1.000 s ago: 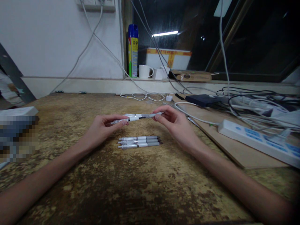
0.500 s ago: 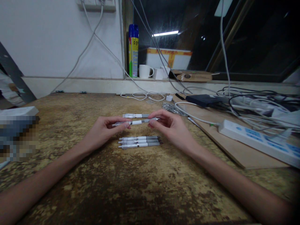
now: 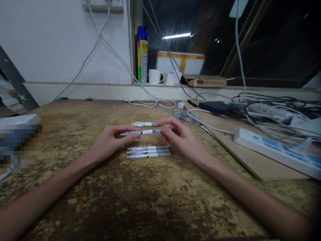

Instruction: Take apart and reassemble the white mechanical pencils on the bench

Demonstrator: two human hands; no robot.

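Pen (image 3: 147,132) lies level between the two hands, at or just above the table (image 3: 140,194), between a far pen (image 3: 150,124) and three pens (image 3: 150,151) lying side by side nearer the person. The left hand (image 3: 131,133) pinches its clear end between thumb and fingers; the right hand (image 3: 167,131) has curled fingers at the grey end, though how firmly they grip cannot be told. Good handling here probably means a light pinch at both ends, the shaft parallel to the others, and right fingertips clear of the far pen, which they nearly touch or overlap. As for containers, the mug (image 3: 154,76) and the carton (image 3: 210,81) rest on the sill (image 3: 112,92), contents hidden; a clear bag (image 3: 184,115) beyond the right hand seems crumpled, its contents indistinct.
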